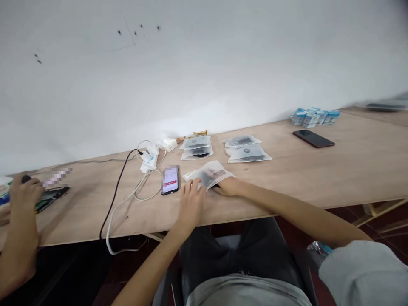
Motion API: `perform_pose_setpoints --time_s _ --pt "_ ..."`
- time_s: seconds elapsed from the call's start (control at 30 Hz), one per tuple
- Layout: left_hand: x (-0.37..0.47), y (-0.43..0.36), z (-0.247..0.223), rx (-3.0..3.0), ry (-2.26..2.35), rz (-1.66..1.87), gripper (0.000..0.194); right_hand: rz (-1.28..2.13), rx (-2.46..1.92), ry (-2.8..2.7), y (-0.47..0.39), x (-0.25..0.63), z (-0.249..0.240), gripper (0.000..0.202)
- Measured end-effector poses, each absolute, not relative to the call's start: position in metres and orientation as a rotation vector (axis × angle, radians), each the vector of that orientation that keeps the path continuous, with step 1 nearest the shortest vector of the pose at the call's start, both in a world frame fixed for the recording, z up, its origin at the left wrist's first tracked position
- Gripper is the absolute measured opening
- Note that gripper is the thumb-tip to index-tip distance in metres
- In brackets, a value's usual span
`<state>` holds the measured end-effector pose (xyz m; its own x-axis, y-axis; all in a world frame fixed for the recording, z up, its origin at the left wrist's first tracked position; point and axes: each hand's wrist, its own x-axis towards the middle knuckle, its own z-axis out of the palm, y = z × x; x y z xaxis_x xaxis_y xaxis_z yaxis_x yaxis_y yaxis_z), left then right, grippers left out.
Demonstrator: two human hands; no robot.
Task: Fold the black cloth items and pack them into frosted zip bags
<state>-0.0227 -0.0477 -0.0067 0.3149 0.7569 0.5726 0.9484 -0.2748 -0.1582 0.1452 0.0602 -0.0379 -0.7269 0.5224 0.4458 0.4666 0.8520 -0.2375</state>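
A frosted plastic pouch [208, 174] lies near the table's front edge between my hands. My left hand [192, 202] has its fingers bent over the pouch's lower left edge, gripping it. My right hand [228, 186] reaches into the pouch's opening from the right, and its fingers show only faintly through the frosted plastic. Something dark sits by the right thumb, too covered to name. Left of the pouch, a phone [170, 180] with a lit screen lies face up. Further back are two groups of filled frosted pouches, one on the left [196, 146] and one on the right [248, 153].
White and black cables [119, 204] run over the front edge by a power strip [149, 160] and white adapter [170, 144]. A dark phone [314, 138] and small blue-white boxes [315, 117] lie right. Another person's hand [25, 191] works over an opened device [51, 197] at far left.
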Motion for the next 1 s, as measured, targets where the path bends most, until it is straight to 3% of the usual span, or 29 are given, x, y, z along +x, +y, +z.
perform_pose_setpoints --time_s 0.1,0.23,0.33,0.53,1.0 --pt "-0.032 -0.049 -0.010 -2.101 -1.522 -0.462 0.019 0.154 -0.679 -2.606 0.032 0.162 -0.033 0.057" --pt "-0.042 -0.054 -0.013 -2.217 -1.486 -0.363 0.015 0.060 -0.501 -2.583 0.002 0.183 -0.024 0.033" --pt "-0.046 -0.057 -0.015 -2.268 -1.452 -0.271 0.023 -0.014 -0.555 -2.471 0.004 0.195 -0.024 0.028" --pt "-0.047 -0.049 -0.022 -2.188 -1.375 -0.071 0.025 -0.013 -0.676 -2.542 0.023 0.203 -0.042 0.027" --pt "-0.034 -0.052 -0.018 -2.215 -1.284 -0.057 0.025 -0.062 -0.808 -2.589 0.035 0.209 -0.043 0.032"
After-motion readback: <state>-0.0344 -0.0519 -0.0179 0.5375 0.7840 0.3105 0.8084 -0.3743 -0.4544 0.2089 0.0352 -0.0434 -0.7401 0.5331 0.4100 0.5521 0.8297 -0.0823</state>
